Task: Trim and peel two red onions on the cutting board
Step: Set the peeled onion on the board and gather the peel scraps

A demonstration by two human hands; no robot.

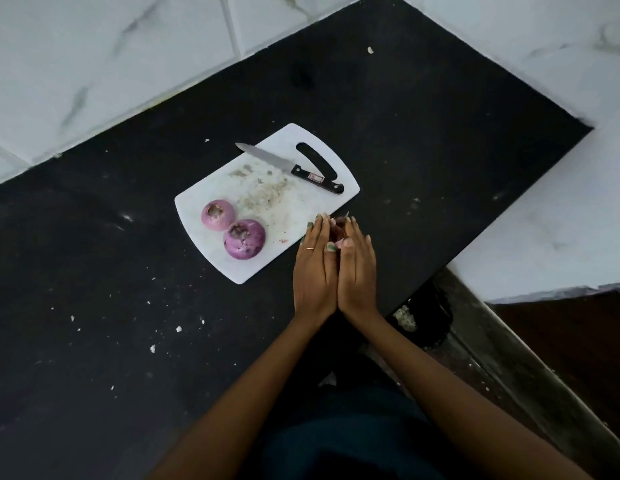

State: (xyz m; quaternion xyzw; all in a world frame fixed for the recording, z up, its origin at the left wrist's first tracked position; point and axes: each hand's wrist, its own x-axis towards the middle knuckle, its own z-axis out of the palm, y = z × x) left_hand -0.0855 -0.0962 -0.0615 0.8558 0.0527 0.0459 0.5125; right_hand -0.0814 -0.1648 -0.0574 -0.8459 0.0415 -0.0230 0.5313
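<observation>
Purple and glossy, two peeled round red onions [233, 229] sit side by side on the near-left part of the white plastic cutting board [319, 202], touching or nearly so, each with a trimmed, brownish cut end turned upward. A steel-bladed kitchen knife with a black handle [290, 168] lies untouched along the far edge of the board, beside its handle slot. The board rests on a black stone desk [440, 133] speckled with pale scraps.

The left hand [313, 268] and the right hand [357, 268] are pressed together at the near-right corner of the board, fingers fairly straight and cupped around a small bundle of pinkish onion skins [339, 227] — only a little of it shows between the fingertips.

The trimming and peeling look finished, judging by the bare, smooth bulbs. Such onions are likely to be firm and fairly heavy for their size, yet slick once skinned; a hold across the rounded flanks, away from the cut ends, would probably be steadiest. The skins, by contrast, are presumably light, papery and easily scattered — they are best kept enclosed between both palms.
</observation>
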